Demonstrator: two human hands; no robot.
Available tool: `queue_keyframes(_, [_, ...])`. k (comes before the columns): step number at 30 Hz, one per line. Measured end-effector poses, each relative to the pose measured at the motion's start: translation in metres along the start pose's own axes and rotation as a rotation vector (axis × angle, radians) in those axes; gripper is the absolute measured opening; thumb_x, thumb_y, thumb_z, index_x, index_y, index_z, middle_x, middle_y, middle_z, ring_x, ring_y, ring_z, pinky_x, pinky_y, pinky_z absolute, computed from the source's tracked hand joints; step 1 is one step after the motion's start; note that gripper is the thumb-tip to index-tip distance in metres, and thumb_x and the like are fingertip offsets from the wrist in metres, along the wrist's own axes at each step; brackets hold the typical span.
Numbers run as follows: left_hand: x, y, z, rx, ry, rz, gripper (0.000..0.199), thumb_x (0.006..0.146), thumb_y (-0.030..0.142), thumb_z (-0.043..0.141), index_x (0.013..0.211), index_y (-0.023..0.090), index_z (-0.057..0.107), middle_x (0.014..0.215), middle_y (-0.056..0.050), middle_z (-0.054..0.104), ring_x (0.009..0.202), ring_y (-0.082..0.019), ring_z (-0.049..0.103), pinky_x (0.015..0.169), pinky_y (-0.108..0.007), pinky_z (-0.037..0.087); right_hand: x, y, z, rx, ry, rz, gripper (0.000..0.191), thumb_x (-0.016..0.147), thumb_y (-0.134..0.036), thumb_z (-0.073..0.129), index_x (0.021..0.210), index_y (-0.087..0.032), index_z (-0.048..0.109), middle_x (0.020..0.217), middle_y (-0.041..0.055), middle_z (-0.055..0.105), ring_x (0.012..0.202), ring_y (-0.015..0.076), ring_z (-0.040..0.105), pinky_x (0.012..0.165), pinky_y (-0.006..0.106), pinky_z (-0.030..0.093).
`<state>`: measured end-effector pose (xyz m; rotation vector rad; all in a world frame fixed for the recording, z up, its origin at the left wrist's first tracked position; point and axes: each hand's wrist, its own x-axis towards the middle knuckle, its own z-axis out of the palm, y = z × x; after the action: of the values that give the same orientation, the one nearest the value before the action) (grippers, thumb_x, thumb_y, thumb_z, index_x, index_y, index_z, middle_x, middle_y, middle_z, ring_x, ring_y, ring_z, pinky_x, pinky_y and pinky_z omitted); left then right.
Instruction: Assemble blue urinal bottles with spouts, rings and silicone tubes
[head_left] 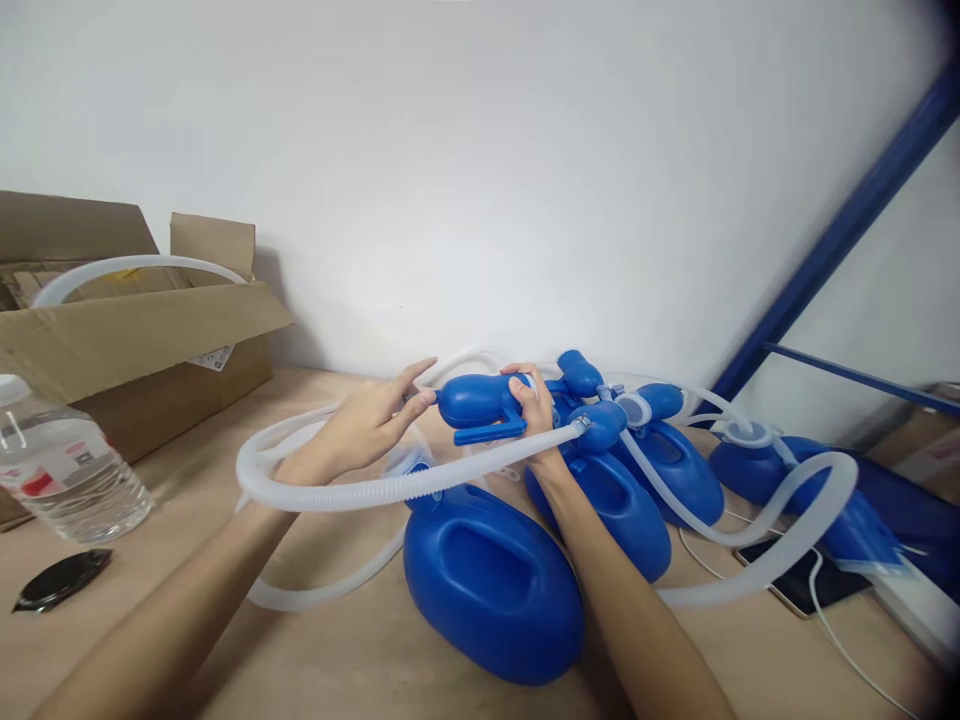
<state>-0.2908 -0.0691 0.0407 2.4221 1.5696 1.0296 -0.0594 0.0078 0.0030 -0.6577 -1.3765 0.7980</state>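
Note:
In my right hand (531, 400) is a blue plastic urinal head (474, 400), rounded, with a flap-like lid sticking out below. The fingers wrap round its wide end. My left hand (375, 418) is at its narrow left tip, thumb against the spout and index finger raised; the remaining fingers are partly hidden. A translucent ribbed hose (420, 487) loops over my left forearm and runs to another blue head (602, 425) beside my right wrist. Between my forearms lies a blue urinal bottle (495, 590) with a recessed grip.
More blue bottles (622, 520) with hoses crowd the right, near a dark phone or tablet (787, 575) and white cable. At left stand an open cardboard box (142, 335) with tubing, a water bottle (67, 465) and a black oval object (64, 580). A blue metal frame (825, 240) slants at right.

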Motion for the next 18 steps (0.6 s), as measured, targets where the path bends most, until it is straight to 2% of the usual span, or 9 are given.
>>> queue_keyframes(1, [0.000,-0.005,0.000,0.126,0.047,0.007,0.060,0.105,0.057,0.038,0.151,0.020,0.051,0.096,-0.007,0.078,0.079,-0.025,0.069,0.074,-0.034,0.050,0.002,0.002,0.000,0.020,0.039,0.010,0.020,0.083,-0.044,0.060,0.088,-0.025,0.065,0.087,0.0010,0.061,0.080,0.0198,0.054,0.073,0.031,0.045])
queue_keyframes(3, [0.001,-0.015,0.000,0.323,0.071,0.025,0.054,0.105,0.056,0.038,0.138,0.021,0.063,0.098,-0.009,0.078,0.078,-0.026,0.070,0.070,-0.033,0.046,0.004,0.005,-0.001,0.050,0.098,0.019,0.019,0.082,-0.043,0.061,0.087,-0.025,0.065,0.084,-0.0001,0.059,0.079,0.0190,0.052,0.072,0.030,0.044])
queue_keyframes(5, [0.002,-0.023,0.001,0.379,0.038,0.054,0.051,0.108,0.051,0.031,0.115,0.021,0.071,0.096,-0.009,0.077,0.077,-0.025,0.069,0.067,-0.032,0.043,0.004,0.005,-0.002,0.054,0.090,0.018,0.018,0.082,-0.042,0.061,0.086,-0.025,0.065,0.082,-0.0005,0.058,0.077,0.0188,0.050,0.070,0.030,0.043])
queue_keyframes(7, [0.003,-0.027,0.002,0.353,-0.007,0.088,0.054,0.110,0.048,0.025,0.104,0.021,0.071,0.094,-0.009,0.076,0.076,-0.024,0.067,0.067,-0.033,0.042,0.002,0.003,-0.002,0.040,0.053,0.014,0.018,0.082,-0.042,0.061,0.086,-0.026,0.066,0.082,-0.0003,0.058,0.077,0.0190,0.050,0.070,0.030,0.043])
queue_keyframes(10, [0.001,-0.026,0.004,0.308,-0.056,0.115,0.057,0.110,0.052,0.021,0.113,0.018,0.067,0.098,-0.011,0.075,0.081,-0.026,0.068,0.071,-0.034,0.044,0.000,-0.001,0.000,0.017,0.048,0.005,0.017,0.084,-0.041,0.060,0.086,-0.026,0.066,0.083,-0.0003,0.059,0.080,0.0194,0.050,0.072,0.030,0.044])
queue_keyframes(12, [0.000,-0.025,0.006,0.308,-0.073,0.130,0.058,0.108,0.059,0.026,0.119,0.018,0.065,0.100,-0.011,0.075,0.084,-0.028,0.069,0.073,-0.035,0.045,0.000,-0.004,0.000,0.006,0.062,-0.007,0.017,0.084,-0.040,0.059,0.085,-0.026,0.066,0.083,-0.0004,0.059,0.081,0.0194,0.051,0.074,0.030,0.044])
queue_keyframes(15, [0.000,-0.025,0.009,0.363,-0.030,0.143,0.059,0.106,0.062,0.031,0.124,0.016,0.063,0.094,-0.011,0.075,0.077,-0.028,0.068,0.070,-0.035,0.044,0.001,-0.007,0.000,0.015,0.055,-0.013,0.016,0.084,-0.039,0.058,0.085,-0.025,0.066,0.084,0.0003,0.060,0.082,0.0195,0.052,0.073,0.030,0.043])
queue_keyframes(18, [0.003,-0.029,0.012,0.352,0.038,0.189,0.055,0.110,0.052,0.026,0.120,0.015,0.065,0.093,-0.011,0.075,0.074,-0.025,0.068,0.068,-0.034,0.045,0.001,-0.009,-0.001,0.028,0.046,-0.006,0.017,0.084,-0.040,0.058,0.084,-0.025,0.066,0.085,0.0008,0.059,0.081,0.0193,0.051,0.072,0.030,0.042])
